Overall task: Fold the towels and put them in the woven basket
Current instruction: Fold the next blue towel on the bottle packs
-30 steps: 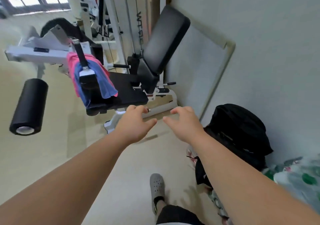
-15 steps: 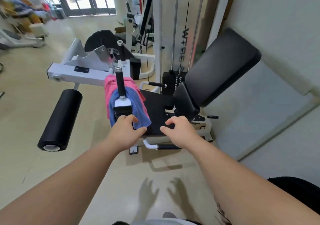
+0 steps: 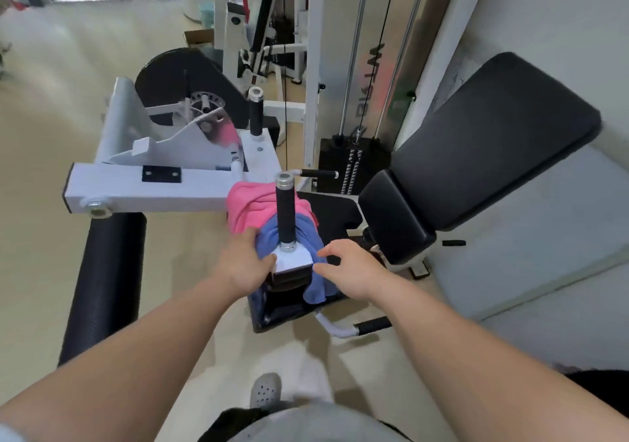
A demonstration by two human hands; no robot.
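A white weight machine (image 3: pixel 149 183) with a black padded backrest (image 3: pixel 493 155) and a foam roller (image 3: pixel 102 285) fills this corner of the gym. The towels have been left draped over its near arm, slung around the base of an upright black handle (image 3: pixel 285 213), presumably as a handy rail. The pink towel (image 3: pixel 248 210) lies underneath and the blue towel (image 3: pixel 269 240) on top, its ends hanging down either side.

A person leans in with both arms, one to each side of the handle, likely so the cloth can be lifted up and clear of it. The left hand (image 3: pixel 245 268) rests with fairly straight fingers on the blue towel's left side. The right hand (image 3: pixel 350 268) has its fingers half curled at the hanging right fold; whether it has caught any cloth cannot be told. No basket is in view.

Half a second earlier the right hand hovered over the seat, apart from the towels, and the left had only reached the arm's end. Both are now closer in.
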